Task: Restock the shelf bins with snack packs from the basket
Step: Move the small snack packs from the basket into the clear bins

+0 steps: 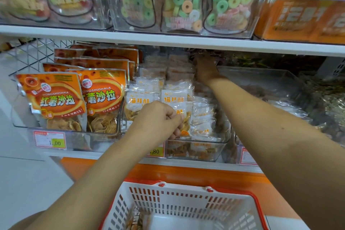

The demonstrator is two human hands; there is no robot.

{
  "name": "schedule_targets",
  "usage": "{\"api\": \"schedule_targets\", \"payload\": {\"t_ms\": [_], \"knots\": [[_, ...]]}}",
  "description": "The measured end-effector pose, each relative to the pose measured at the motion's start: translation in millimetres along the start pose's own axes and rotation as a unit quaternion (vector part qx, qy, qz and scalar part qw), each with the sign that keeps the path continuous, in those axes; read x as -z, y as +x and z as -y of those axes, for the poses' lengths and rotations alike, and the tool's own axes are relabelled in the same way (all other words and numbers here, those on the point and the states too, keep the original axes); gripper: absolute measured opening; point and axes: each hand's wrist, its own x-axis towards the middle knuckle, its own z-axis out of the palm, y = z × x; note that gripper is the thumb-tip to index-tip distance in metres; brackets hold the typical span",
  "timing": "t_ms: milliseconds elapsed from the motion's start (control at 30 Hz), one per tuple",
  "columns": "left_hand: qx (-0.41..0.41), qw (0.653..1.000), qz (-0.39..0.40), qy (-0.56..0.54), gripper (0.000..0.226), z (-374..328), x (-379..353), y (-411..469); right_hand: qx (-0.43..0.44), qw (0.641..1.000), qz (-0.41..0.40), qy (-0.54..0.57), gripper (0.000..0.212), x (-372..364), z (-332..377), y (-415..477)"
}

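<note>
Left hand is curled, fingers and thumb pinching a small cat-ear crisp pack with a white label and orange characters. It holds the pack upright at the near end of the middle clear bin, against the front rows of matching packs.

Right hand reaches to the far end of the same bin, in shadow just under the upper shelf. Its fingers are hidden in the dark, so I cannot tell whether it is holding anything or how far open it is. The right forearm crosses above the bin's right side.

More small packs fill the middle bin from near to far, standing in rows.

Left of it, a second clear bin holds large orange sweet potato chip bags, upright and facing forward. On the right, a third clear bin holds dark, blurred contents. Red-bordered price tags hang on the near shelf edge below the bins.

On the upper shelf stand clear bins of ring candy bags in green, yellow and orange.

Nearest the viewer, below the shelf, sits a white slotted basket with a red rim. A few orange snack packs lie in its near left corner.
</note>
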Motion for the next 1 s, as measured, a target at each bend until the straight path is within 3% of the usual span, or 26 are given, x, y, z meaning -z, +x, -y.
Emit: {"api": "schedule_targets", "payload": {"t_ms": [200,300,433,533,667,767,833,900,1000], "knots": [[-0.008,1.000,-0.004,0.004,0.030,0,1,-2,-0.008,0.999,0.029,-0.037,0.059,-9,1,-6],[-0.014,1.000,-0.005,0.009,0.027,2,6,-5,-0.017,0.997,0.034,-0.061,0.051,-9,2,-16],[-0.054,0.997,-0.031,0.046,0.021,9,13,-17,-0.031,0.999,-0.023,-0.011,0.034,20,5,-44],[-0.076,0.992,-0.069,0.068,0.016,18,16,-28,0.004,0.990,-0.131,0.049,0.024,48,16,-92],[-0.058,0.993,-0.057,0.081,0.030,32,20,-48,0.019,0.984,-0.143,0.107,0.048,59,47,-180],[-0.038,0.986,-0.006,0.162,0.038,49,17,-65,0.093,0.987,-0.071,0.107,0.055,36,64,-240],[-0.020,0.972,0.036,0.233,0.037,66,12,-76,0.130,0.988,0.019,0.076,0.052,7,66,-265],[0.011,0.952,0.078,0.295,0.035,91,6,-85,0.132,0.981,0.141,0.029,0.048,-26,67,-282],[0.086,0.912,0.144,0.375,0.030,133,-2,-99,0.083,0.942,0.322,0.049,0.035,-87,57,-304]]}}
